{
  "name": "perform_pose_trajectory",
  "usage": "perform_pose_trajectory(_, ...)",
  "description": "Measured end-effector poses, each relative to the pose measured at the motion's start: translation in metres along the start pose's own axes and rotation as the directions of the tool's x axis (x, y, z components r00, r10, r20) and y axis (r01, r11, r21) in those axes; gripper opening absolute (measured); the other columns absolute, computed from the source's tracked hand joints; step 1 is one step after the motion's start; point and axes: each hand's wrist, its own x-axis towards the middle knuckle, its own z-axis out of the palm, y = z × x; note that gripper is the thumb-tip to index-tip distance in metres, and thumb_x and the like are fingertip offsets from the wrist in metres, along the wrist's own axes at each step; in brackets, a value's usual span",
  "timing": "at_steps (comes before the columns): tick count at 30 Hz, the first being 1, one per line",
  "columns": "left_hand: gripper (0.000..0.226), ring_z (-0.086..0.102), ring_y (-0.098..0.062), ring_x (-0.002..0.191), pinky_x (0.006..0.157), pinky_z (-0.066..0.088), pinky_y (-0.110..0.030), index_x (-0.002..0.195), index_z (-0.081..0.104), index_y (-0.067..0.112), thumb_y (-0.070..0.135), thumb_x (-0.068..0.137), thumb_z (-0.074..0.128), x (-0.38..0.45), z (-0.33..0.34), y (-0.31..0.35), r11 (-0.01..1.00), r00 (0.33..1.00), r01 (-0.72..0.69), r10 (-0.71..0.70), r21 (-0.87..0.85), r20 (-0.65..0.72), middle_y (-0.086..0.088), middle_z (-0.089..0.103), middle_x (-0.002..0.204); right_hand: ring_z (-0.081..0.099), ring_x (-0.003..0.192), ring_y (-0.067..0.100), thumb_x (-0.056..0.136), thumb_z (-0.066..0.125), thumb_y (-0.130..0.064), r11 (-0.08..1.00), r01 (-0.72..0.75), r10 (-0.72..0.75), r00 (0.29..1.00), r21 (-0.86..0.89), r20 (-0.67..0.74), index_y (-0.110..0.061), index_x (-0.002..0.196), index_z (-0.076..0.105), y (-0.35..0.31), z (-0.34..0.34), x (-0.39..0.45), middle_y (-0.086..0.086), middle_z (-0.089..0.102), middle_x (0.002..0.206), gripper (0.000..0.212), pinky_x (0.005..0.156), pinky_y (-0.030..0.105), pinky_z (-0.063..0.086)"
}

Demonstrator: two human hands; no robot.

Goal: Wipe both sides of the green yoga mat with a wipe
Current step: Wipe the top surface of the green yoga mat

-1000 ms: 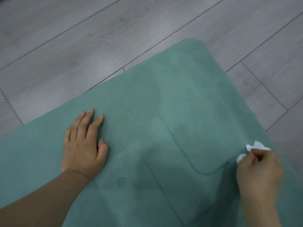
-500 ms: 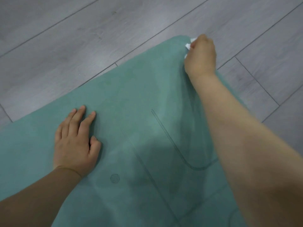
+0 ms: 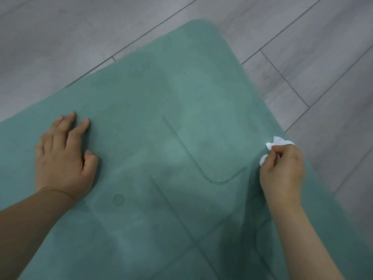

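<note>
The green yoga mat lies flat on the floor. The left hand presses flat, pinning it; the right hand pinches the wipe at the mat's right edge for rubbing.

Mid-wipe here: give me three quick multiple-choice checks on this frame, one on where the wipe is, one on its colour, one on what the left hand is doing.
1. Where is the wipe?
A. near the mat's right edge
B. at the mat's far corner
C. under the left hand

2. What colour is the wipe?
A. blue
B. white
C. yellow

3. What is the left hand doing?
A. gripping the wipe
B. raised off the mat
C. resting flat on the mat

Key: 1 A, the right hand holds the wipe by the right edge of the green yoga mat. 2 B, it shows white. 3 C, the left hand lies palm-down.
</note>
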Motion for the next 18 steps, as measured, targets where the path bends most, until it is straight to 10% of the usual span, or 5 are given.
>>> perform_pose_trajectory(4, 0.066, 0.028, -0.035, 0.143, 0.114, 0.023, -0.053, 0.141, 0.045, 0.012, 0.028, 0.078, 0.040, -0.001, 0.001, 0.000, 1.000, 1.000, 0.003, -0.003, -0.006, -0.014, -0.015, 0.036, 0.153, 0.056, 0.114, 0.021, 0.089, 0.046, -0.006, 0.994, -0.112, 0.112, 0.994, -0.021, 0.019, -0.009, 0.091, 0.063, -0.012, -0.017, -0.013, 0.003, 0.058, 0.127, 0.018, 0.090, 0.019, 0.039)
perform_pose_trajectory(7, 0.065, 0.028, -0.033, 0.144, 0.114, 0.022, -0.050, 0.141, 0.045, 0.013, 0.028, 0.078, 0.041, -0.002, 0.001, 0.000, 1.000, 1.000, 0.015, -0.015, 0.012, -0.016, -0.013, 0.036, 0.154, 0.054, 0.106, 0.017, 0.087, 0.051, -0.001, 0.974, 0.147, -0.130, 0.986, 0.173, -0.106, -0.006, 0.091, 0.061, -0.081, 0.000, -0.011, 0.007, 0.061, 0.114, 0.012, 0.089, 0.005, 0.032)
perform_pose_trajectory(12, 0.066, 0.029, -0.032, 0.143, 0.114, 0.022, -0.048, 0.141, 0.046, 0.014, 0.030, 0.078, 0.039, -0.002, 0.000, -0.001, 1.000, 1.000, 0.008, -0.008, 0.020, -0.012, -0.013, 0.037, 0.153, 0.056, 0.092, 0.032, 0.086, 0.049, 0.002, 0.818, 0.497, -0.538, 0.839, 0.289, 0.080, -0.001, 0.097, 0.061, -0.191, 0.104, -0.032, 0.016, 0.059, 0.110, 0.017, 0.074, 0.035, 0.048)
perform_pose_trajectory(18, 0.065, 0.033, -0.032, 0.141, 0.113, 0.025, -0.046, 0.141, 0.048, 0.014, 0.028, 0.078, 0.043, -0.002, 0.000, -0.002, 1.000, 0.999, -0.012, 0.012, 0.017, -0.030, -0.012, 0.040, 0.152, 0.054, 0.072, 0.033, 0.077, 0.057, 0.007, 0.801, 0.579, -0.594, 0.800, 0.151, 0.085, -0.003, 0.093, 0.061, -0.192, 0.134, -0.044, 0.015, 0.060, 0.093, 0.019, 0.060, 0.037, 0.044)
